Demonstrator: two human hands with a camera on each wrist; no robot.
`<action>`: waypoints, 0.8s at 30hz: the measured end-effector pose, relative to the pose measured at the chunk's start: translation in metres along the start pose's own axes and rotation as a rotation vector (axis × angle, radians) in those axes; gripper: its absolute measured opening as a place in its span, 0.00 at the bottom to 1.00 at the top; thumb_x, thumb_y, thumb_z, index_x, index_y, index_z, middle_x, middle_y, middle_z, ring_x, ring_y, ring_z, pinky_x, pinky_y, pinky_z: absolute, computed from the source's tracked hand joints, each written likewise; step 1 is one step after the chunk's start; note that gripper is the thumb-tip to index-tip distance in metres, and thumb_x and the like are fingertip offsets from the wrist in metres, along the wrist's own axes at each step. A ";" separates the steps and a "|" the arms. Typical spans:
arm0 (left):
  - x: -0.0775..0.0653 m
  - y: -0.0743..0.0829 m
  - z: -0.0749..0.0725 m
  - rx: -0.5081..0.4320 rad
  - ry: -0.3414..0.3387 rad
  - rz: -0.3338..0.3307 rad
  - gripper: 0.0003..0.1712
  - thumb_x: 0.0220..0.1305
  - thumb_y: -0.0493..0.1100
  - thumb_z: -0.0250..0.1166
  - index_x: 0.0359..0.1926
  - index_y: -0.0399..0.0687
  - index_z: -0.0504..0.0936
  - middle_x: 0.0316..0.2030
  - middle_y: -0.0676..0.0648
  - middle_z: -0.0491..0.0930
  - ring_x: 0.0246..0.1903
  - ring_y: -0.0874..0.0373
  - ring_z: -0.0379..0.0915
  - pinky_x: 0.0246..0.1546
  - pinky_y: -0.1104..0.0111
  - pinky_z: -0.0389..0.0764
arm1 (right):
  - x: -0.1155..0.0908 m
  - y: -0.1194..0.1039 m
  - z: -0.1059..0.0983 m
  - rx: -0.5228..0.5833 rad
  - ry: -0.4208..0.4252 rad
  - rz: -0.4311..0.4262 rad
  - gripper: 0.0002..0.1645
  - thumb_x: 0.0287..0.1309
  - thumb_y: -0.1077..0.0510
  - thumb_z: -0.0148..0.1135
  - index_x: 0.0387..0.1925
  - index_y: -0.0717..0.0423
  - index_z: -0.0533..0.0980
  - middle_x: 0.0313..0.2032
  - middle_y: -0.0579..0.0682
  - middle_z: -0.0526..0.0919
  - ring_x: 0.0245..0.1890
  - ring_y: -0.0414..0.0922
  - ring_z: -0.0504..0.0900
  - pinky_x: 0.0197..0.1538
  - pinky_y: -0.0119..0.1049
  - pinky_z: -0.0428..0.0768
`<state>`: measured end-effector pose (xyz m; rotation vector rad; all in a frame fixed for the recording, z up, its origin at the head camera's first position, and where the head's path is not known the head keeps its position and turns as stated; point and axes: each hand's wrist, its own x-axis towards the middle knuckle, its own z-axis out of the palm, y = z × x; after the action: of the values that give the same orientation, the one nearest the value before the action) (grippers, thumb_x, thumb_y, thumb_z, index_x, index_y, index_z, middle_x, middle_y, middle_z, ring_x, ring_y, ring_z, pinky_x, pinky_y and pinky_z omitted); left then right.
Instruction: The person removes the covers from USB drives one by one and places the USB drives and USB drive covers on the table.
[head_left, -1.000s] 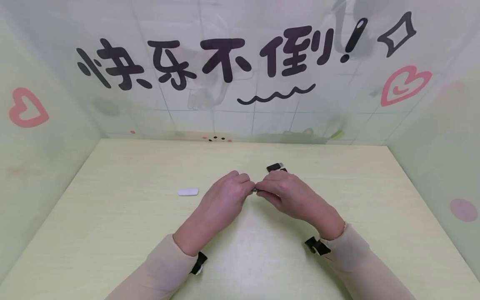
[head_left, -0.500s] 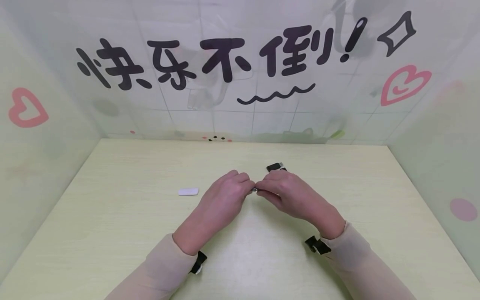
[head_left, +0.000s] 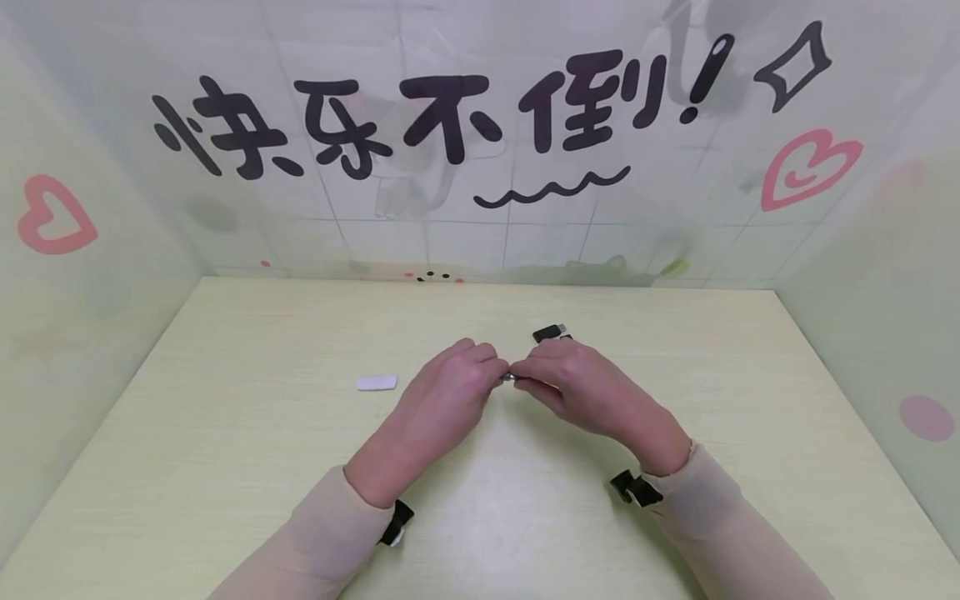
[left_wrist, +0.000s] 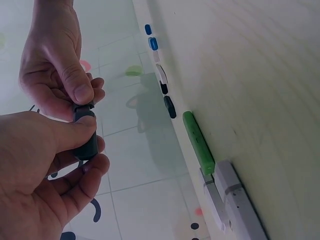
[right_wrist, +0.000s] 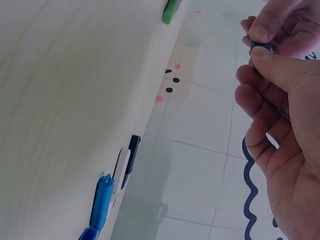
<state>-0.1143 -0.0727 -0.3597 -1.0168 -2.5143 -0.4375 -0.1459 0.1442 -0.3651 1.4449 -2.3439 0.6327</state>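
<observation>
A dark USB flash drive [left_wrist: 87,144] is held between the two hands, above the table. The left hand [head_left: 450,396] pinches its body between thumb and fingers. With thumb and curled fingers, the right hand [head_left: 588,387] grips the dark piece [left_wrist: 82,108] at the other end. A bit of metal [head_left: 508,377] glints between the fingertips in the head view. Fingers cover most of the drive in the right wrist view. Behind the right hand lies a black USB stick [head_left: 547,333] with its metal plug bare.
A white stick [head_left: 377,382] lies left of the left hand. The left wrist view shows a green stick [left_wrist: 198,142], grey-white sticks [left_wrist: 241,205] and small black and blue pieces. A blue stick [right_wrist: 102,197] shows in the right wrist view. Printed walls enclose the table.
Both hands stay nearly in place, still gripping the drive. Slightly more metal shows between the fingertips than one second ago.
</observation>
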 end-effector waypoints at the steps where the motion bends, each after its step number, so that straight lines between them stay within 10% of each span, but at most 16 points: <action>1: 0.000 0.000 0.000 0.000 0.000 -0.002 0.03 0.62 0.34 0.69 0.35 0.45 0.87 0.27 0.54 0.77 0.26 0.59 0.64 0.31 0.75 0.71 | 0.000 0.000 0.000 -0.001 -0.002 0.002 0.06 0.60 0.60 0.69 0.40 0.54 0.85 0.33 0.41 0.82 0.33 0.37 0.77 0.41 0.29 0.76; 24: 0.000 -0.002 -0.001 -0.015 -0.018 -0.082 0.02 0.59 0.35 0.71 0.34 0.45 0.86 0.28 0.54 0.76 0.29 0.60 0.69 0.32 0.74 0.75 | 0.001 0.002 -0.003 0.003 -0.011 0.028 0.11 0.56 0.61 0.72 0.42 0.55 0.86 0.35 0.43 0.86 0.34 0.37 0.81 0.41 0.30 0.78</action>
<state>-0.1151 -0.0743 -0.3587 -0.9299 -2.5794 -0.4738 -0.1484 0.1460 -0.3625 1.4230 -2.3766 0.6379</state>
